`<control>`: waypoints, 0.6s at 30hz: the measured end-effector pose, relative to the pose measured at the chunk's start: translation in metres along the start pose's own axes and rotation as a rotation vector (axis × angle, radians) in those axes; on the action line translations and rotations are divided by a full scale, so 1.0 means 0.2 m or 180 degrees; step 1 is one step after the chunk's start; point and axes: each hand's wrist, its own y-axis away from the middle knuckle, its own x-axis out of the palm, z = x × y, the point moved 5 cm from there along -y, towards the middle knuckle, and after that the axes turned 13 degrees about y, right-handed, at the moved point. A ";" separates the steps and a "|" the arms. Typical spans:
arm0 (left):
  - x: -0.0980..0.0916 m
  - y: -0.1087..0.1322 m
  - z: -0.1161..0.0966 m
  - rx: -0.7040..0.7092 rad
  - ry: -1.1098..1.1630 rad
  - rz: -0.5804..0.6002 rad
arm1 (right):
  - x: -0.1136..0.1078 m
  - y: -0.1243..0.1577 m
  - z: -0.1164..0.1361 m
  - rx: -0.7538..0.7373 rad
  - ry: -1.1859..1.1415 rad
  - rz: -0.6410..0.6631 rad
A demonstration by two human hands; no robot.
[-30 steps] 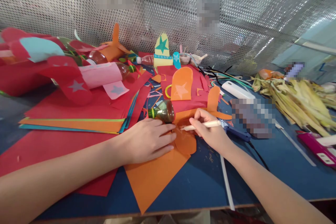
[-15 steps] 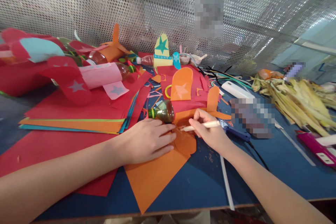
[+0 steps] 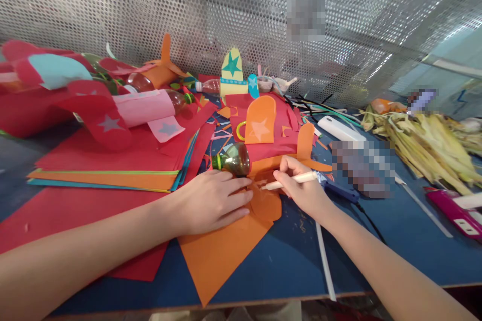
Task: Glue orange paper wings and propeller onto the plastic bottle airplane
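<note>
In my right hand [image 3: 299, 183] is a white marker pen [image 3: 289, 180], pinched between the fingers, its tip against a rounded orange paper piece [image 3: 265, 205] that bears a faint star. My left hand [image 3: 216, 200] lies flat with fingers stretched out, pressing on the orange paper. Under both, a larger orange sheet [image 3: 226, 256] reaches toward the table's front edge. Just beyond my left fingers lies a green plastic bottle top [image 3: 235, 159]. An orange paper cutout with a pale star [image 3: 259, 123] lies behind it. Part of the orange piece is hidden by my hands.
A stack of coloured paper [image 3: 109, 160] stands left, with paper-and-bottle models [image 3: 145, 108] behind. A blue glue gun [image 3: 341, 189], a white glue stick [image 3: 326, 261], a magenta power strip [image 3: 452, 210] and dried husks [image 3: 425, 145] lie to the right. Perforated metal [image 3: 188, 15] closes off the back.
The pen and my right hand have shifted very slightly to the right. My left hand stays where it was.
</note>
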 end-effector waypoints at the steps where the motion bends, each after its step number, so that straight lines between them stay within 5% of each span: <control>1: 0.00 0.00 0.00 -0.0006 -0.0006 -0.0001 | 0.00 0.00 0.00 -0.0001 -0.0001 -0.0010; 18: 0.00 0.00 0.00 -0.0028 0.0003 0.0048 | -0.01 0.00 0.00 0.0137 0.0107 -0.0099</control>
